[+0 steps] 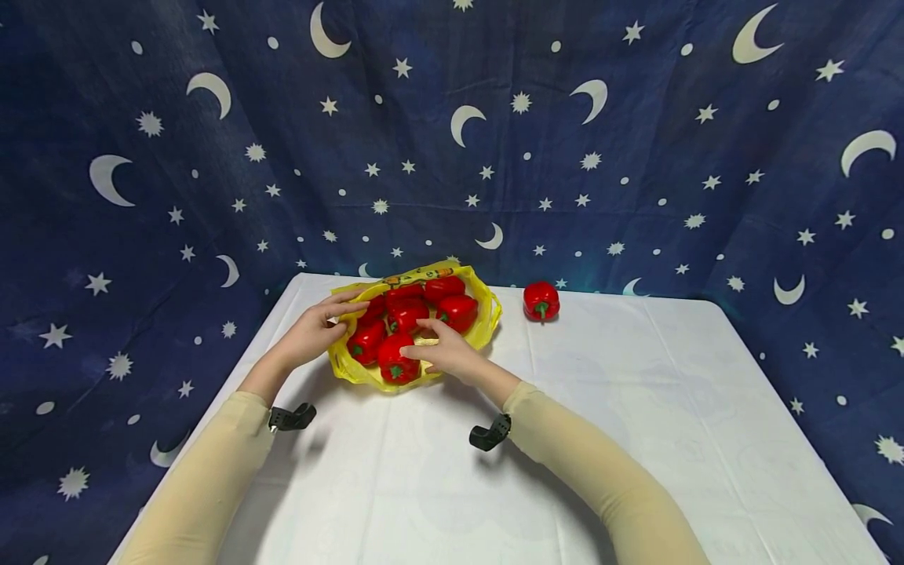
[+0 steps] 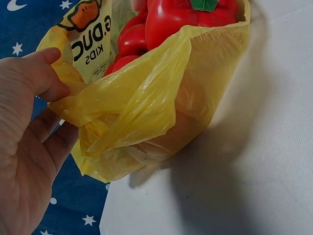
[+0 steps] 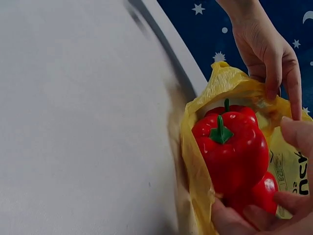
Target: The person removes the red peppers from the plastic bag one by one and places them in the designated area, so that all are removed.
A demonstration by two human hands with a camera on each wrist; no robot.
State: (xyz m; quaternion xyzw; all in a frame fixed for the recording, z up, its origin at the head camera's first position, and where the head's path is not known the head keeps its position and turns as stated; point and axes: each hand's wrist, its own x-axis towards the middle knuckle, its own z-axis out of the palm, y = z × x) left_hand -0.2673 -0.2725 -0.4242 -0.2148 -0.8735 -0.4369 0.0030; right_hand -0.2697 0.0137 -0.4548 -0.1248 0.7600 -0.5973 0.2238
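A yellow plastic bag (image 1: 487, 314) lies wide-mouthed on the table, with several red bell peppers inside. The person's left hand (image 1: 315, 333) pinches the bag's left rim between thumb and fingers; printed lettering shows on the bag (image 2: 132, 117) in the left wrist view. Over the bag's front right side, the right hand (image 1: 452, 353) reaches in with fingers spread. Its fingers are close to the front bell pepper (image 1: 399, 365), which has a green stem; whether they touch it is hard to tell. In the right wrist view that bell pepper (image 3: 232, 156) rests on others.
One more red bell pepper (image 1: 541, 302) sits on the table to the right of the bag, near the back edge. A white cloth covers the table (image 1: 636, 377). Behind it hangs a dark blue curtain (image 1: 424, 133) with moons and stars.
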